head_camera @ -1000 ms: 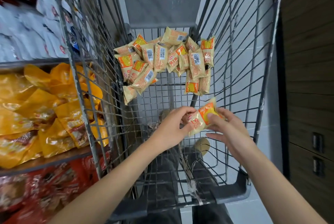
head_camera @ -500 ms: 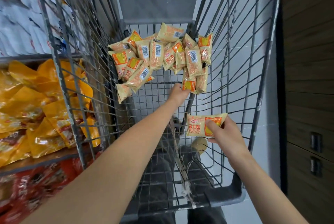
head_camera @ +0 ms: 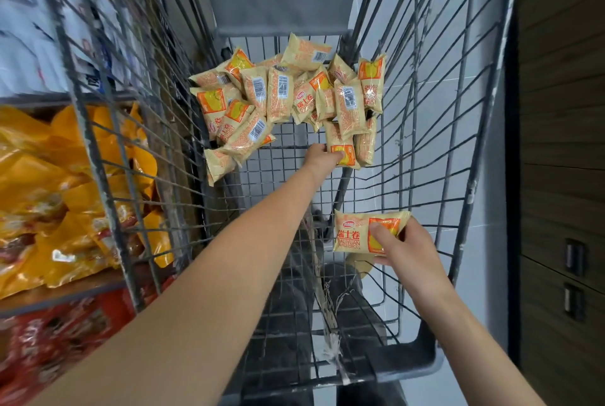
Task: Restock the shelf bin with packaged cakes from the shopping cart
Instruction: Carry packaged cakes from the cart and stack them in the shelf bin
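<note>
A pile of beige-and-orange packaged cakes (head_camera: 281,101) lies at the far end of the wire shopping cart (head_camera: 435,150). My left hand (head_camera: 322,158) reaches deep into the cart and its fingers close on one cake pack (head_camera: 345,151) at the pile's near edge. My right hand (head_camera: 404,246) holds another cake pack (head_camera: 355,232) above the cart's near end, thumb on its front and fingers behind it.
Shelves stand to the left of the cart: yellow snack bags (head_camera: 49,196) on the middle shelf, red bags (head_camera: 55,343) below, white packs (head_camera: 29,29) above. A dark wooden cabinet (head_camera: 563,176) is on the right. Grey trousers show through the cart floor.
My left hand let go of the pack held by both hands and stretched forward to the pile, taking hold of another pack. My right hand kept its pack and moved slightly down.
</note>
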### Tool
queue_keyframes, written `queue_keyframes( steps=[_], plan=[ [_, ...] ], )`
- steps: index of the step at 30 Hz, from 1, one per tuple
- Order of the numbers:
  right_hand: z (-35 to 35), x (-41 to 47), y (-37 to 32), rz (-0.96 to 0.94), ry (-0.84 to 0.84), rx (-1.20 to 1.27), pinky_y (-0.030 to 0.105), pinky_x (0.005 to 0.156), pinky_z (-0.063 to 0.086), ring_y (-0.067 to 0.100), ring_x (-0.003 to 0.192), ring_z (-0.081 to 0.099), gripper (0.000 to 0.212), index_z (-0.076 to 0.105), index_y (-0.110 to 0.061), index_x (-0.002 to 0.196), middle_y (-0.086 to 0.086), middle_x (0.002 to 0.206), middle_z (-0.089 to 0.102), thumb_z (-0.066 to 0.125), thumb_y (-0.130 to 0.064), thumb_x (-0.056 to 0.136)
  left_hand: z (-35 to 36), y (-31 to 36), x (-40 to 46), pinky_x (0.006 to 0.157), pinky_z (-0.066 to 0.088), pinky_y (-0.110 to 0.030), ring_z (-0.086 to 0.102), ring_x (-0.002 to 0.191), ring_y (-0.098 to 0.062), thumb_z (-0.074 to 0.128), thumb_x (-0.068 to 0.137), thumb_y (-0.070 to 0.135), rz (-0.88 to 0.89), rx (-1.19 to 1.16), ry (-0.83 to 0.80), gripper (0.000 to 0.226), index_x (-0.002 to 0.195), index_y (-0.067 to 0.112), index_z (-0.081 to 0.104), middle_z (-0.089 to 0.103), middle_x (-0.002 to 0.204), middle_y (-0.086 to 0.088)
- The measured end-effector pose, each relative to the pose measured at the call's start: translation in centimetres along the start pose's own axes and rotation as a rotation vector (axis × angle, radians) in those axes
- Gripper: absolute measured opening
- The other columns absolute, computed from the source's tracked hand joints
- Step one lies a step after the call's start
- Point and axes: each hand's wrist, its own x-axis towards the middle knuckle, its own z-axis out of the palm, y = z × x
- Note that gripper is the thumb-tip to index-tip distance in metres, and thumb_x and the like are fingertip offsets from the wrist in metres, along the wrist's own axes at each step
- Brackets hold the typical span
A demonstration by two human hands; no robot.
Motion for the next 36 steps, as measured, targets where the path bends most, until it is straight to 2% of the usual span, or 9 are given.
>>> queue_keyframes(
  steps=[5,8,11,14,20,23,27,30,36],
  plan=[
    [0.2,0.0,-0.3,0.003,-0.004,0.003,0.025,0.071,0.055,0.010,0.088,0.067,0.003,0.058,-0.019,0.093,-0.005,0.094,0.069,0.055,-0.019,0.094,-1.9,-1.3,-5.9,0.083,0.045,-0.027,0.054,0.095,-0.013,0.059,0.091,0.015,0.019,-0.141,0.060,0.032,0.120,0.011,0.049,0.055,0.105,0.002],
    [0.3,-0.2,-0.5,0.011,-0.001,-0.033,0.038,0.079,0.057,0.015,0.088,0.067,0.003,0.057,-0.018,0.095,-0.001,0.095,0.069,0.056,-0.019,0.093,-3.1,-2.6,-10.2,0.079,0.046,-0.024,0.058,0.100,-0.011,0.060,0.090,0.018,0.076,-0.223,0.045,0.025,0.112,0.020,0.048,0.060,0.108,0.006],
    [0.3,-0.5,-1.0,0.007,0.033,-0.028,0.046,0.077,0.057,0.014,0.075,0.064,0.005,0.054,-0.017,0.095,0.003,0.088,0.066,0.057,-0.016,0.091,-3.9,-3.3,-13.9,0.074,0.047,-0.021,0.061,0.102,-0.007,0.058,0.092,0.016,0.108,-0.351,-0.018,0.039,0.125,0.025,0.039,0.063,0.116,0.006],
    [0.5,-0.6,-1.6,0.026,0.052,0.085,0.039,0.070,0.058,0.009,0.070,0.065,0.010,0.052,-0.019,0.089,0.003,0.090,0.064,0.057,-0.011,0.091,-4.4,-3.9,-16.1,0.081,0.051,-0.028,0.063,0.104,-0.010,0.058,0.091,0.013,0.095,-0.436,-0.064,0.067,0.141,0.031,0.017,0.064,0.120,0.000],
    [1.4,-0.8,-2.4,-0.064,-0.020,0.312,0.020,0.058,0.054,0.012,0.082,0.065,0.020,0.058,-0.027,0.098,-0.004,0.092,0.068,0.049,-0.010,0.095,-2.9,-4.0,-18.4,0.090,0.052,-0.040,0.064,0.105,-0.017,0.058,0.090,0.006,0.031,-0.590,-0.135,0.090,0.148,0.035,-0.006,0.062,0.122,-0.004],
    [1.6,-0.9,-2.6,-0.046,-0.056,0.390,0.025,0.069,0.050,0.008,0.078,0.066,0.013,0.059,-0.024,0.091,-0.007,0.081,0.071,0.048,-0.028,0.097,-2.3,-3.4,-18.4,0.091,0.052,-0.041,0.064,0.106,-0.020,0.058,0.090,0.006,0.026,-0.603,-0.124,0.075,0.147,0.026,0.013,0.062,0.119,-0.006],
    [1.5,-1.0,-2.6,-0.113,-0.116,0.334,0.035,0.088,0.051,0.019,0.099,0.066,0.052,0.053,-0.020,0.105,0.004,0.104,0.068,0.059,-0.060,0.072,-2.2,-2.8,-18.8,0.092,0.052,-0.039,0.066,0.103,-0.023,0.056,0.092,0.016,0.105,-0.532,-0.116,0.044,0.133,0.012,0.041,0.065,0.115,-0.012],
    [1.8,-0.9,-3.3,-0.131,-0.139,0.289,0.038,0.095,0.048,0.019,0.104,0.064,0.061,0.051,-0.020,0.109,0.005,0.109,0.067,0.067,-0.059,0.065,-2.0,-2.7,-18.8,0.085,0.055,-0.031,0.066,0.095,-0.024,0.050,0.096,0.020,0.193,-0.484,-0.049,0.019,0.112,0.016,0.060,0.068,0.107,-0.012],
    [1.8,0.1,-3.6,-0.120,-0.030,0.237,0.034,0.092,0.050,0.015,0.100,0.063,0.018,0.053,-0.032,0.097,-0.003,0.103,0.066,0.065,-0.025,0.086,-3.3,-2.7,-17.0,0.073,0.054,-0.023,0.062,0.079,-0.010,0.040,0.100,0.030,0.157,-0.382,0.024,0.021,0.106,0.033,0.060,0.066,0.096,0.002]
  ],
)
